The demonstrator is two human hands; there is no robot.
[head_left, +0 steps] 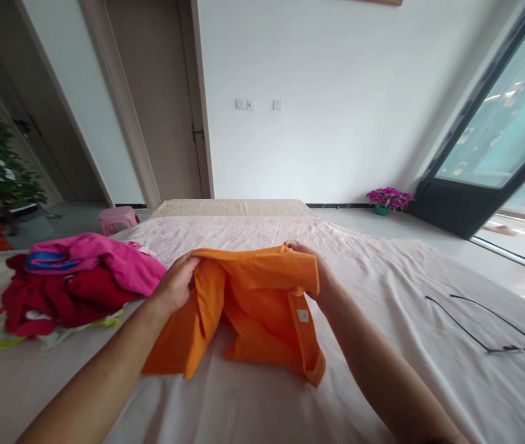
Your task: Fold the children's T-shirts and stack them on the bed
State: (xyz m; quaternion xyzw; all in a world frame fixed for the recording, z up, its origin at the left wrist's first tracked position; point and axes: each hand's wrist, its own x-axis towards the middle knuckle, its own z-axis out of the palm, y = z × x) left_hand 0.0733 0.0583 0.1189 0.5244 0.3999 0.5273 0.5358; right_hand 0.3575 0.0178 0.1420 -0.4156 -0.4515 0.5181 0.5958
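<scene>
An orange garment [262, 271], likely a shirt with a white label inside its neckband, hangs between my two hands just above the bed, its lower parts touching the sheet. My left hand [179, 282] grips its upper left edge, fingers partly hidden behind the cloth. At the upper right, my right hand [311, 262] is closed on the same garment, with the fingertips showing over the top edge. To the left of my left hand lies a heap of clothes [81, 283] in pink, dark red, blue and yellow-green.
A pale flowered sheet [382, 296] covers the bed. Black-framed glasses [488, 350] lie on it at the right. Beyond the bed are a pink stool [118, 219], a pot of purple flowers [389, 198], a leafy plant [0, 163], a closed door [155, 98] and a white wall.
</scene>
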